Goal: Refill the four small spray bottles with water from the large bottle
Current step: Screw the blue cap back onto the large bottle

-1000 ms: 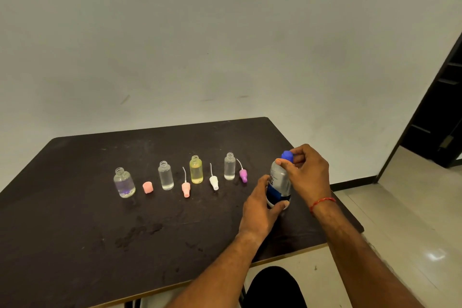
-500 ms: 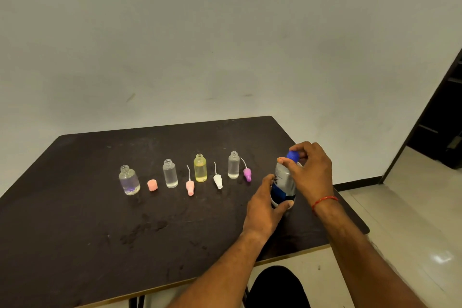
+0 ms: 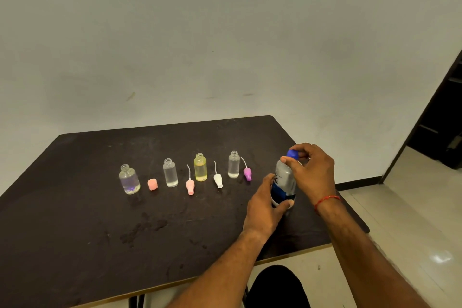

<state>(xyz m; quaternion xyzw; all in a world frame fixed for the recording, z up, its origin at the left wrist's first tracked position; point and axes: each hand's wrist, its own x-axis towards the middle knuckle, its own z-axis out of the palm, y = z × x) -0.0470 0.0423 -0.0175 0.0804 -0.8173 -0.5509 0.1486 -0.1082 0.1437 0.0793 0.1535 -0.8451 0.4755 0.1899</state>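
Head view shows your right hand point(image 3: 315, 170) pinching the blue cap point(image 3: 293, 154) straight above the upright large bottle point(image 3: 285, 180), your left hand point(image 3: 262, 205) gripping its lower body on the table point(image 3: 75, 232), while the nearest open small bottle point(image 3: 234, 165) stands left of those fingers.

It was a bare, plain room: a scuffed white wall point(image 3: 225, 45) behind the dark, stained counter point(image 3: 75, 220), pale glossy floor tiles point(image 3: 412, 227) and a dark doorway point(image 3: 442, 117) to the counter's right.

bare forearms point(image 3: 220, 270); a thin red thread bracelet point(image 3: 327, 199) circles the wrist of the right hand point(image 3: 313, 172); dark trousers point(image 3: 275, 287) show at six o'clock.
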